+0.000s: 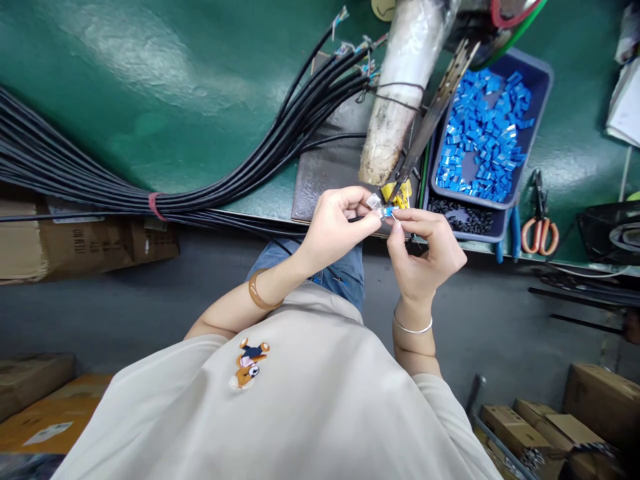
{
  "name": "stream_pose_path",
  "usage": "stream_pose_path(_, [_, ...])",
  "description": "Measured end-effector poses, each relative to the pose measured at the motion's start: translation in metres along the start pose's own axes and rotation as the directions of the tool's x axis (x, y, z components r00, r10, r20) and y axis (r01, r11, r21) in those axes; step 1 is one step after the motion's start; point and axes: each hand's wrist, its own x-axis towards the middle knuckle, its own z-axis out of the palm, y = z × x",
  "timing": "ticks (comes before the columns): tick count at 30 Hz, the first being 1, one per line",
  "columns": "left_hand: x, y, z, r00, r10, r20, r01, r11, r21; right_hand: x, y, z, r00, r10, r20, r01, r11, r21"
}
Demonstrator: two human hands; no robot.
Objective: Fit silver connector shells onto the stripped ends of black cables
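Observation:
My left hand (340,223) is closed in a pinch on the end of a black cable, with a small whitish tag (373,201) at its fingertips. A small blue connector (386,211) sits at the cable's end, between my two hands. My right hand (423,247) pinches a thin wire beside the connector, thumb and forefinger nearly together; the fingers partly hide it. Just beyond the fingertips, the tip of a slim metal bar (430,123) slants down to a yellow piece (399,193).
A bundle of black cables (210,193) with bared coloured ends crosses the green table (150,80). A white wrapped tube (400,87) hangs over a dark board (325,173). Right stand a bin (543,80) of blue connectors, a tray of black bits (465,217), and orange-handled pliers (539,227).

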Motion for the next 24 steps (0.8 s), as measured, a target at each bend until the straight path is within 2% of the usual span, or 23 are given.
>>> stream_pose_path(9, [-0.0031, 0.0007, -0.0003, 1.0, -0.023, 0.012, 0.023, 1.0, -0.004, -0.003, -0.0048, -0.0013, 0.995, -0.083, 0.063, 0.088, 0.994, -0.072])
stream_pose_path(12, [-0.004, -0.0011, -0.0008, 1.0, -0.017, 0.011, 0.017, 1.0, -0.009, -0.0053, -0.0042, -0.0017, 0.998, -0.039, 0.045, 0.039, 0.999, -0.014])
stream_pose_path(16, [-0.0065, -0.0008, -0.001, 1.0, -0.008, 0.028, 0.008, 0.999, 0.032, -0.0053, -0.0025, -0.002, 0.996, 0.071, -0.06, -0.067, 0.995, 0.073])
stream_pose_path(18, [-0.0074, 0.0001, -0.0007, 0.999, 0.015, 0.045, -0.017, 0.998, 0.052, -0.0032, -0.0027, -0.0021, 0.985, 0.168, -0.033, -0.164, 0.982, 0.088])
stream_pose_path(21, [-0.0078, 0.0005, -0.0004, 0.999, 0.032, 0.031, -0.034, 0.996, 0.077, -0.0002, -0.0045, -0.0016, 0.956, 0.284, 0.076, -0.292, 0.947, 0.134])
stream_pose_path(24, [-0.0078, -0.001, -0.0007, 1.0, 0.027, 0.005, -0.027, 0.995, 0.095, 0.0007, -0.0063, -0.0003, 0.966, 0.247, 0.081, -0.255, 0.961, 0.109])
